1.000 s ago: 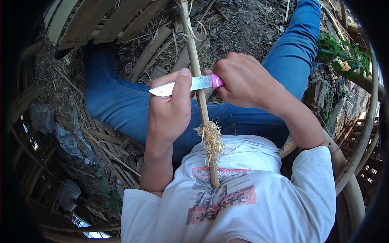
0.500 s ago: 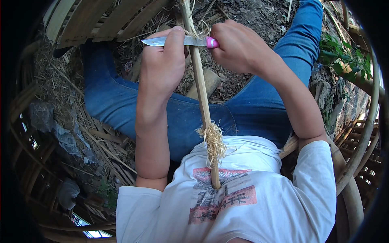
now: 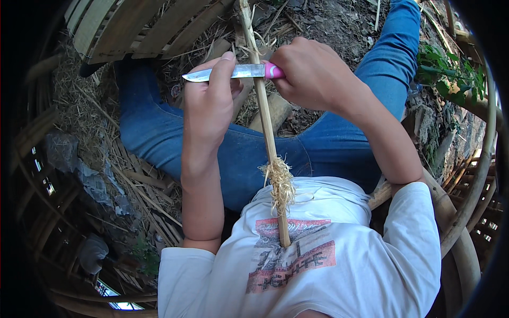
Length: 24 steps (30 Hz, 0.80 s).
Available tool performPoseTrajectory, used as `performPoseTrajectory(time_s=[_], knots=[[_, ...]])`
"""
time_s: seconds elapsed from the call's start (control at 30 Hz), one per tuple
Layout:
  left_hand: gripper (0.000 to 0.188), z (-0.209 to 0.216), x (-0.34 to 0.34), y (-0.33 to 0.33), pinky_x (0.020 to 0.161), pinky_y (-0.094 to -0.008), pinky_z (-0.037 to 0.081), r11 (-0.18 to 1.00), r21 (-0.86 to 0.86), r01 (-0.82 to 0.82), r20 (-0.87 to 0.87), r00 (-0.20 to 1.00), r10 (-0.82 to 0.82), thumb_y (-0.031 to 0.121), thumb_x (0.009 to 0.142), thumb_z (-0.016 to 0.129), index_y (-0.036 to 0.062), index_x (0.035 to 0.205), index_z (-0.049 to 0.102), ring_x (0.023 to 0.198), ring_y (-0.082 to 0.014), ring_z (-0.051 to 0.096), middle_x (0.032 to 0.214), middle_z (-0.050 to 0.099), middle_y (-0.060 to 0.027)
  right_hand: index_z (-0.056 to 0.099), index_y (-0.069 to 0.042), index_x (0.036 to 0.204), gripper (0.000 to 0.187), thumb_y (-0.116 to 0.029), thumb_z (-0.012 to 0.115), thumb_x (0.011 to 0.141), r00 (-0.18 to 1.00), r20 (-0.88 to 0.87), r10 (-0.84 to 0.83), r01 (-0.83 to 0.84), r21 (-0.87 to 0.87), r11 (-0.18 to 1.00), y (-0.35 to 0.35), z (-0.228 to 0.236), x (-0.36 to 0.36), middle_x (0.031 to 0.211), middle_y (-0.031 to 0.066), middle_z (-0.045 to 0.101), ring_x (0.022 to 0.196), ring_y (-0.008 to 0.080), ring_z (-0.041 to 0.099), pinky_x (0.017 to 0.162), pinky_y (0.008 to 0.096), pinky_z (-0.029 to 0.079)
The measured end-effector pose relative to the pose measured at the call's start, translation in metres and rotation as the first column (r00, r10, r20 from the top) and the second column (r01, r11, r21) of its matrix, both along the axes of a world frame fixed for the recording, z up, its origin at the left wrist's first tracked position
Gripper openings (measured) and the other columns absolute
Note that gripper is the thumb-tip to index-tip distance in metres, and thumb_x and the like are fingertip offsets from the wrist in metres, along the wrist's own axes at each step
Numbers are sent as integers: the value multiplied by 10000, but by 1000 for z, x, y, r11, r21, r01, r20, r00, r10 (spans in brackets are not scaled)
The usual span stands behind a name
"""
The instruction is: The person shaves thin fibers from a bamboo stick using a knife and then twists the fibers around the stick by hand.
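upper left: a slatted wooden panel [image 3: 124,29] slants across the corner, narrow gaps between its slats. below it, dry straw [image 3: 98,108] lies scattered over the ground. further down, a crumpled plastic sheet [image 3: 94,185], greyish and dirty. lower left: a pale rounded object [image 3: 93,252], kind unclear. top centre: dark soil [image 3: 331,24] with litter. right: a leafy plant [image 3: 437,70], green. below it, a curved pole [image 3: 472,208] passes in front of a lattice wall [image 3: 485,225].
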<state>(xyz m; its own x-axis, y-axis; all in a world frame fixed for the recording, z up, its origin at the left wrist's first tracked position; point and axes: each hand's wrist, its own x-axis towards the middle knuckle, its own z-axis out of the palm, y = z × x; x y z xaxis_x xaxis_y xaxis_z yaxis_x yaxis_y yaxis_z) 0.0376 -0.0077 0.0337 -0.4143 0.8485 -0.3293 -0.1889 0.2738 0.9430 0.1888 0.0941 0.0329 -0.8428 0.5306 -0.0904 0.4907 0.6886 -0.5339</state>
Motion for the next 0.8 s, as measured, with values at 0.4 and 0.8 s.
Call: performPoseTrajectory(time_s=[0.4, 0.8], knots=[[270, 27, 34, -61, 501, -219, 284, 993, -90, 70, 13, 997, -70, 170, 969, 566, -19, 784, 622, 574, -16, 384, 621, 474, 53, 669, -15, 676, 127, -133, 623, 691, 997, -11, 70, -71, -176, 982, -55, 10, 33, 614, 199, 623, 636, 385, 654, 617, 470, 541], [256, 21, 43, -59, 480, -218, 273, 994, -104, 30, -15, 999, -32, 161, 978, 553, -34, 834, 636, 565, -7, 374, 618, 473, 62, 633, 9, 681, 151, -140, 618, 699, 989, -139, 50, -75, -175, 982, -54, -8, 35, 655, 205, 627, 664, 412, 638, 640, 496, 528]])
